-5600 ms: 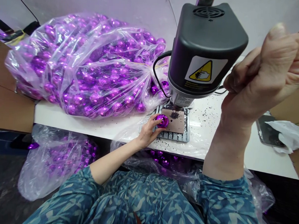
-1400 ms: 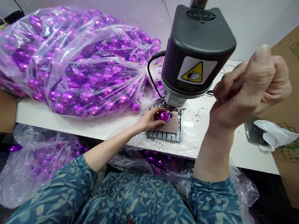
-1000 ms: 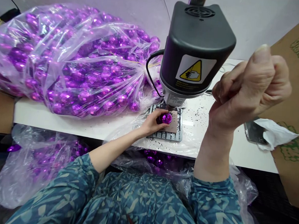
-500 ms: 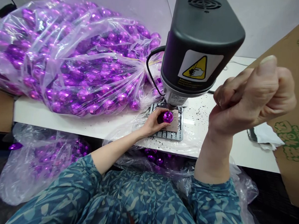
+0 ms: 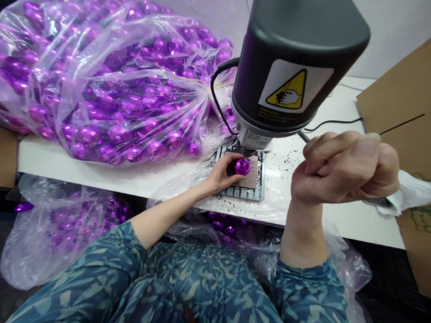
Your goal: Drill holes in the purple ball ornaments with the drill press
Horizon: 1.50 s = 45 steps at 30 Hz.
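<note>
My left hand pinches a shiny purple faceted ball between thumb and fingers. The ball rests on a brown board that lies on the slotted metal base, right below the chuck of a black bench drill press. The drill tip is too small to make out where it meets the ball. High on the right, my right hand is closed around the drill press lever. Only a short piece of that rod shows; the grip is hidden inside my fist.
A large clear bag of purple balls fills the left of the white table. Dark shavings are scattered around the base. Cardboard boxes stand at both sides. A white tissue lies at right. More bagged balls sit below the table edge.
My left hand has brought the ball rightward under the chuck and turned it. My right fist has swung downward with the lever, and the drill head looks lower and nearer.
</note>
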{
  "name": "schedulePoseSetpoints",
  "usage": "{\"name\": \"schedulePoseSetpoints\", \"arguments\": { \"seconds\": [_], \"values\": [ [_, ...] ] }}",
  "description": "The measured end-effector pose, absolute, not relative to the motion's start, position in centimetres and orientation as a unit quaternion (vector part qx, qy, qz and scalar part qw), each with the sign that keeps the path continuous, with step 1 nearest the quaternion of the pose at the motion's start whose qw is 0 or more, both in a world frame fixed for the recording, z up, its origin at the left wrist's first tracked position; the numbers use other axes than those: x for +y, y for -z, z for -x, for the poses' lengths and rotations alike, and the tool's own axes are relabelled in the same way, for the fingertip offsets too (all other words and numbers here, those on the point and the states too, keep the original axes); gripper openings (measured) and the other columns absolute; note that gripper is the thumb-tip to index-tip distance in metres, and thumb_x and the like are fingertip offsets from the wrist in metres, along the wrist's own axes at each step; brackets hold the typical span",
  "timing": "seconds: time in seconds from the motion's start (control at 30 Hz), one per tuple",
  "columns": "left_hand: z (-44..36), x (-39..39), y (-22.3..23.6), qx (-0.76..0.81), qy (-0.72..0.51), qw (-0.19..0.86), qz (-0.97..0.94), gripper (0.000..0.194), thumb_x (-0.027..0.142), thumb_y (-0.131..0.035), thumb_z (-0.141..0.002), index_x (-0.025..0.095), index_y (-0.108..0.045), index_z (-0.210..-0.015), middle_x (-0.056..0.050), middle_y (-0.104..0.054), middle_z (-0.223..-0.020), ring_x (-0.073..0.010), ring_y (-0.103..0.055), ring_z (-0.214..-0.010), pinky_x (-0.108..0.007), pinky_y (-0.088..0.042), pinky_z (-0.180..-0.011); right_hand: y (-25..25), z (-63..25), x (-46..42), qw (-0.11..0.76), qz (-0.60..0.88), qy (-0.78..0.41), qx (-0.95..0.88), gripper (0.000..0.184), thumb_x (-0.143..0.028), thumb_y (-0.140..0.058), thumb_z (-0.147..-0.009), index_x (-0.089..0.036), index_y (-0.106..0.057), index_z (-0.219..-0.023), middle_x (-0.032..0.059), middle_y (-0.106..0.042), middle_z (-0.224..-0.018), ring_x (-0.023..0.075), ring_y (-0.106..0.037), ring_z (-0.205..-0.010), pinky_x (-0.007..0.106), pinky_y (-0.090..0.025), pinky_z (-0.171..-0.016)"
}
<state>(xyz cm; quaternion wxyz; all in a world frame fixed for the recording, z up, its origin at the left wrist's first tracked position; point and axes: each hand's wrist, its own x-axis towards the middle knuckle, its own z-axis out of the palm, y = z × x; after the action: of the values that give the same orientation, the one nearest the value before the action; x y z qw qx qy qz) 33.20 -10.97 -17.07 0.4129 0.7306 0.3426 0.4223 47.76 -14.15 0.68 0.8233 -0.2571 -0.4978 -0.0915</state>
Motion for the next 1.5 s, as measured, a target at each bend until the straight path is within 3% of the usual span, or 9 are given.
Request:
{"name": "schedulePoseSetpoints", "arguments": {
  "seconds": [0.13, 0.3, 0.5, 0.73, 0.83, 0.93, 1.07, 1.33, 1.5],
  "values": [
    [-33.2, -11.0, 17.1, 0.340, -0.425, 0.418, -0.728, 0.055, 0.037, -0.085, -0.079, 0.020, -0.058, -0.125, -0.011, -0.067, -0.124, -0.0268, -0.065, -0.115, -0.045, -0.051, -0.104, -0.1, -48.0, -13.8, 0.826, 0.199, 0.102, -0.518, 0.051, -0.025, -0.057, -0.089, -0.018, -0.017, -0.059, -0.0059, -0.006, -0.045, 0.0032, -0.015, -0.031, 0.019, -0.019, -0.033],
    [-33.2, -11.0, 16.9, 0.329, -0.430, 0.424, -0.726, 0.056, 0.038, -0.085, -0.079, 0.020, -0.058, -0.125, -0.011, -0.067, -0.124, -0.0265, -0.065, -0.116, -0.044, -0.051, -0.104, 0.7, -48.2, -13.5, 0.824, 0.218, 0.153, -0.500, 0.052, -0.029, -0.057, -0.087, -0.019, -0.012, -0.062, -0.0065, -0.006, -0.045, 0.0029, -0.009, -0.031, 0.021, -0.016, -0.032],
    [-33.1, -11.1, 16.7, 0.335, -0.425, 0.422, -0.728, 0.054, 0.035, -0.084, -0.080, 0.019, -0.058, -0.124, -0.011, -0.067, -0.124, -0.0263, -0.065, -0.116, -0.043, -0.051, -0.104, 1.5, -48.8, -13.2, 0.790, 0.140, 0.166, -0.574, 0.041, -0.010, -0.046, -0.082, -0.019, -0.009, -0.067, -0.0083, -0.014, -0.042, 0.0020, -0.008, -0.030, 0.018, -0.015, -0.029],
    [-33.1, -11.0, 16.9, 0.325, -0.438, 0.391, -0.741, 0.055, 0.034, -0.085, -0.080, 0.018, -0.057, -0.124, -0.011, -0.068, -0.121, -0.0259, -0.067, -0.113, -0.042, -0.054, -0.101, 2.8, -49.2, -13.3, 0.769, 0.085, 0.155, -0.615, 0.042, -0.007, -0.049, -0.083, -0.020, -0.013, -0.066, -0.0089, -0.023, -0.042, 0.0014, -0.016, -0.030, 0.019, -0.019, -0.031],
    [-33.2, -10.9, 17.1, 0.319, -0.442, 0.380, -0.747, 0.055, 0.035, -0.085, -0.080, 0.018, -0.057, -0.124, -0.011, -0.068, -0.121, -0.0260, -0.068, -0.112, -0.041, -0.055, -0.098, 2.0, -48.8, -13.5, 0.784, 0.079, 0.137, -0.600, 0.045, -0.008, -0.051, -0.087, -0.020, -0.014, -0.064, -0.0085, -0.019, -0.044, 0.0011, -0.020, -0.030, 0.018, -0.020, -0.032],
    [-33.4, -10.9, 17.1, 0.319, -0.450, 0.374, -0.746, 0.054, 0.034, -0.084, -0.081, 0.018, -0.057, -0.125, -0.011, -0.069, -0.120, -0.0256, -0.069, -0.111, -0.040, -0.057, -0.097, -0.5, -48.3, -13.5, 0.813, 0.148, 0.102, -0.554, 0.049, -0.013, -0.054, -0.091, -0.019, -0.017, -0.059, -0.0082, -0.017, -0.044, 0.0003, -0.026, -0.032, 0.017, -0.022, -0.033],
    [-33.1, -11.7, 16.3, 0.337, -0.466, 0.342, -0.743, 0.054, 0.033, -0.085, -0.080, 0.018, -0.058, -0.123, -0.011, -0.070, -0.118, -0.0256, -0.069, -0.111, -0.042, -0.057, -0.098, -3.7, -48.1, -13.1, 0.815, 0.275, 0.046, -0.509, 0.049, -0.016, -0.055, -0.093, -0.022, -0.029, -0.052, -0.0080, -0.030, -0.042, 0.0030, -0.035, -0.035, 0.023, -0.026, -0.038],
    [-29.7, -17.0, 15.2, 0.333, -0.458, 0.284, -0.774, 0.056, 0.047, -0.084, -0.080, 0.019, -0.062, -0.123, -0.010, -0.071, -0.110, -0.0250, -0.070, -0.104, -0.041, -0.058, -0.090, -4.3, -48.1, -13.1, 0.814, 0.293, 0.006, -0.502, 0.045, -0.018, -0.053, -0.094, -0.024, -0.031, -0.055, -0.0081, -0.030, -0.043, 0.0040, -0.035, -0.037, 0.026, -0.023, -0.044],
    [-27.5, -20.1, 15.9, 0.289, -0.448, 0.244, -0.810, 0.038, 0.037, -0.076, -0.089, 0.028, -0.068, -0.126, -0.012, -0.065, -0.132, -0.0256, -0.065, -0.116, -0.043, -0.056, -0.096, -4.6, -47.5, -13.4, 0.816, 0.311, -0.012, -0.488, 0.043, -0.016, -0.049, -0.095, -0.024, -0.033, -0.056, -0.0080, -0.032, -0.044, 0.0034, -0.034, -0.039, 0.027, -0.022, -0.048]
  ]
}}
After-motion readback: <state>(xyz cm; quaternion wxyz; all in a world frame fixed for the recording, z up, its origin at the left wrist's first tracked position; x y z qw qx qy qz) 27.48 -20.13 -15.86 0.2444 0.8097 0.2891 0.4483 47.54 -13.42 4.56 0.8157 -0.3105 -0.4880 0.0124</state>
